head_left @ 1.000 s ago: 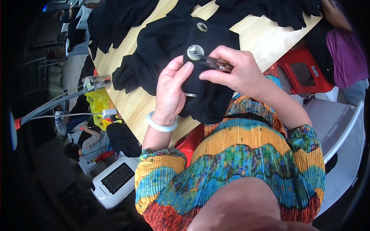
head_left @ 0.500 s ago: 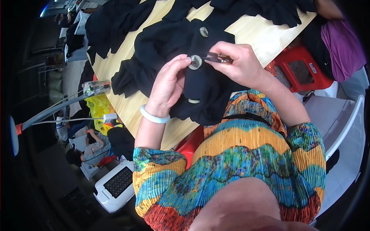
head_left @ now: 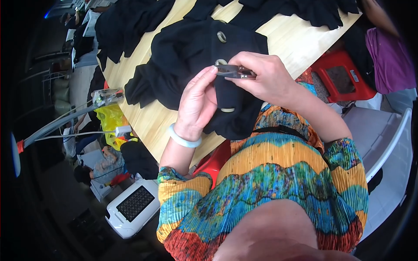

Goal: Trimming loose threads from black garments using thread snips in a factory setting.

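Farthest left of the fingers, a grey arm (head_left: 56,123) carries a clear plastic piece (head_left: 106,96) close to the edge of the counter (head_left: 146,119). A yellow bag (head_left: 111,115) shows just below that piece, and a white case with a dark grille (head_left: 133,203) is lower down, left of and below the fingers. The black garment (head_left: 185,52) lies on the counter, behind and beneath both sets of fingers. The left hand (head_left: 198,95), with a pale bangle (head_left: 184,137) below it, has its thumb and forefinger pinched together on the garment. One pale button (head_left: 220,62) is just beyond their tips; another is farther up, and a third is below and slightly right. Right of those fingertips, the metal snips (head_left: 235,71) are gripped in the fingers of the right hand (head_left: 267,78), blades pointing left, almost at the left thumb. Well right of the fingers stands a red stool (head_left: 324,80).
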Tool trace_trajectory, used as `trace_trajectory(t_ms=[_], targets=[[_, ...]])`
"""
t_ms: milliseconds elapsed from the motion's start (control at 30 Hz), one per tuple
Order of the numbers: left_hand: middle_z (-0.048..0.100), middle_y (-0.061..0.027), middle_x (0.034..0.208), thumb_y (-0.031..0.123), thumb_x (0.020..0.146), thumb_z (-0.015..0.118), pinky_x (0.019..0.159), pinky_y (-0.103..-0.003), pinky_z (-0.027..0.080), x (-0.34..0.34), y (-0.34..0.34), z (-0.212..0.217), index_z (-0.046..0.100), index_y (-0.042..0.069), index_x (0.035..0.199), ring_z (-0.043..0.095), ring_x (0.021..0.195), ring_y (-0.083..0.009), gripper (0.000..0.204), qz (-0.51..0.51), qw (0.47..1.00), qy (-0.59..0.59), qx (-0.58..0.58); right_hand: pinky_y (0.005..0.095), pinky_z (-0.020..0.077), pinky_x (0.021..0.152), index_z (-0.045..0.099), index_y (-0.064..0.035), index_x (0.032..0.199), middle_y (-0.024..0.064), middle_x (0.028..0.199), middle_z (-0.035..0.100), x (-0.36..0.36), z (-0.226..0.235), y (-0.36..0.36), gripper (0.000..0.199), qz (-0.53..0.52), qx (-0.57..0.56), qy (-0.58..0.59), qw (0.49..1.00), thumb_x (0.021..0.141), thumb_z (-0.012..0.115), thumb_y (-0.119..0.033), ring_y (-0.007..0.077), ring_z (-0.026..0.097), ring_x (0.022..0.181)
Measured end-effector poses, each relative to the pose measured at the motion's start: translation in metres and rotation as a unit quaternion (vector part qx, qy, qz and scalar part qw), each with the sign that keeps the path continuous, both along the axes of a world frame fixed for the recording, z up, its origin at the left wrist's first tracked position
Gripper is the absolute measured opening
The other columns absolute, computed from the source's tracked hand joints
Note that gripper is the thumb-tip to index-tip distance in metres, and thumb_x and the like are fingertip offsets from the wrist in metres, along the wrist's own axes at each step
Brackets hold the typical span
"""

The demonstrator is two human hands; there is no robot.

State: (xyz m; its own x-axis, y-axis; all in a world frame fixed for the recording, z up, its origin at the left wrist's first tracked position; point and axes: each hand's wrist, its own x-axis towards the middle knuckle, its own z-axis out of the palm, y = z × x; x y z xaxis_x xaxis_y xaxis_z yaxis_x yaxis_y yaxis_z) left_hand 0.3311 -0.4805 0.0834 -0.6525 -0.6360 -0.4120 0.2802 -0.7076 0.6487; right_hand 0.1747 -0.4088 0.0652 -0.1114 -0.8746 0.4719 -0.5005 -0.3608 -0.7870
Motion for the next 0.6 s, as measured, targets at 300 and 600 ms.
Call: trace_trajectory(t_ms=[300, 600], targets=[[0.058, -0.0043, 0.086, 0.006, 0.083, 0.051, 0.063, -0.019, 0.048, 0.007, -0.009, 0.008, 0.052, 0.001, 0.099, 0.057, 0.071, -0.0084, 0.017, -0.165, 0.983, -0.044, -0.067, 0.0277, 0.0441, 0.052, 0.051, 0.0003, 0.081, 0.0099, 0.070, 0.054, -0.009, 0.002, -0.004, 0.016, 0.002, -0.055, 0.054, 0.997, 0.067, 0.055, 0.007, 0.0229, 0.056, 0.060], [0.053, -0.0111, 0.109, 0.001, 0.082, 0.049, 0.093, -0.033, 0.037, 0.010, 0.004, -0.003, 0.043, -0.001, 0.115, 0.049, 0.105, -0.0199, 0.034, -0.057, 0.986, 0.132, -0.084, 0.0224, 0.0431, 0.054, 0.049, -0.0027, 0.092, 0.0041, 0.070, 0.054, -0.016, 0.023, 0.009, 0.021, -0.050, -0.004, -0.102, 0.993, 0.079, 0.060, -0.015, 0.0109, 0.054, 0.059]])
